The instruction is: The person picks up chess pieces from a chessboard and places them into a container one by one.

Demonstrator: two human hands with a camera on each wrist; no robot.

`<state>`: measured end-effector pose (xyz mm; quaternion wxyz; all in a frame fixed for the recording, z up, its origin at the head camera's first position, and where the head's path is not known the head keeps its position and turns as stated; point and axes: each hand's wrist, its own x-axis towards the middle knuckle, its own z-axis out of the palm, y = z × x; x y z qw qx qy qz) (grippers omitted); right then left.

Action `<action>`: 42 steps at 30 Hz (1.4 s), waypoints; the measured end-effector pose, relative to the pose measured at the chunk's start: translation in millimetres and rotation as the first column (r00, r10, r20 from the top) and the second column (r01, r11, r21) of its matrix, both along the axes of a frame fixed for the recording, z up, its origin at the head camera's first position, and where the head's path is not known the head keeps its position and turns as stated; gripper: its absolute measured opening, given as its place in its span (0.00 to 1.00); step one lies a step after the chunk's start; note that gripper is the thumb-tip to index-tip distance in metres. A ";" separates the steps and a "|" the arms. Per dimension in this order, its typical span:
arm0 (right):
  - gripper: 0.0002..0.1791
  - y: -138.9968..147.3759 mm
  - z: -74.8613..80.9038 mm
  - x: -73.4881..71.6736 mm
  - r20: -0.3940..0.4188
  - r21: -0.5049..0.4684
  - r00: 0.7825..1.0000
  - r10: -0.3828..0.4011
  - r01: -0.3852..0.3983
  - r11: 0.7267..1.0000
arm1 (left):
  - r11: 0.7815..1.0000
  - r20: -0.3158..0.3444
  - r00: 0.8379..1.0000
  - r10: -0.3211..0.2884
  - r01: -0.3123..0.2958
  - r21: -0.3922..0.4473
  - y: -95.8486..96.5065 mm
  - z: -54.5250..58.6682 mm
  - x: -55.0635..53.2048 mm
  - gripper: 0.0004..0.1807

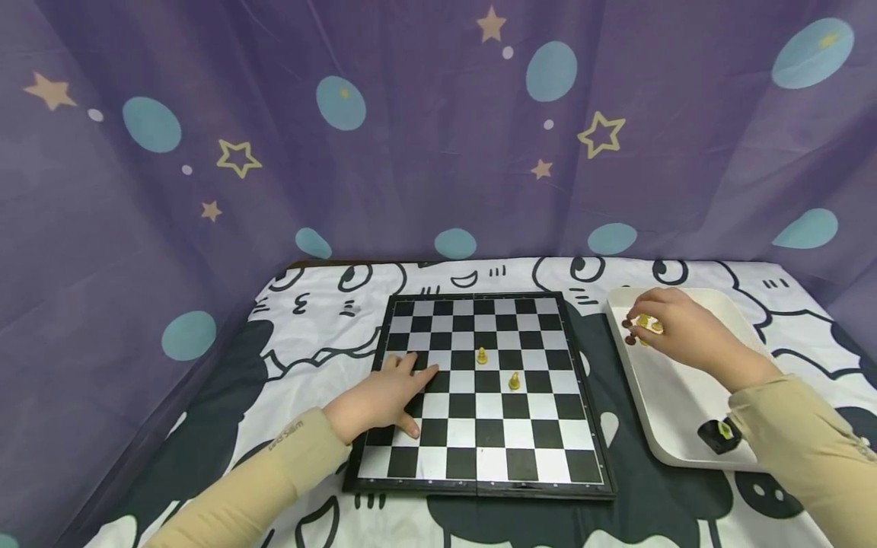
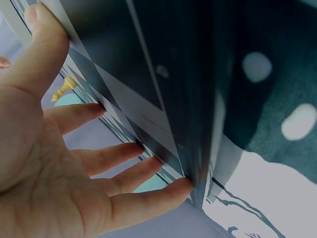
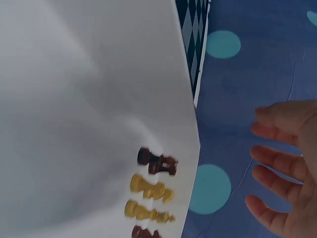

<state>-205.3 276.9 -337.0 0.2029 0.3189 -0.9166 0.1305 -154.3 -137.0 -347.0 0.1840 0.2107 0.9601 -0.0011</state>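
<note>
My left hand (image 1: 384, 392) rests on the left side of a black-and-white chessboard (image 1: 476, 411), fingers spread. In the left wrist view its fingertips (image 2: 181, 187) touch the squares near the board's edge. Two yellow chess pieces, one (image 1: 482, 356) near the middle and another (image 1: 515, 380) a little nearer and to the right, stand on the board. Over the far left part of a white tray (image 1: 674, 411) is my right hand (image 1: 678, 323), its fingers loosely bent with nothing seen between them. Below lie yellow chess pieces (image 3: 143, 186) and dark brown chess pieces (image 3: 148, 156).
A small black object with a yellow-green patch (image 1: 715, 438) lies in the tray's near right corner, by the right sleeve. A black-and-white patterned cloth (image 1: 315, 320) covers the table. Behind it hangs a purple curtain (image 1: 438, 167) with stars and blue ovals.
</note>
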 end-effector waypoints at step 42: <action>0.11 -125.9 -2.0 18.8 0.108 0.133 0.964 0.242 -0.255 0.958 | 1.000 0.009 1.000 0.002 -0.002 0.005 0.6 1.4 0.0 0.53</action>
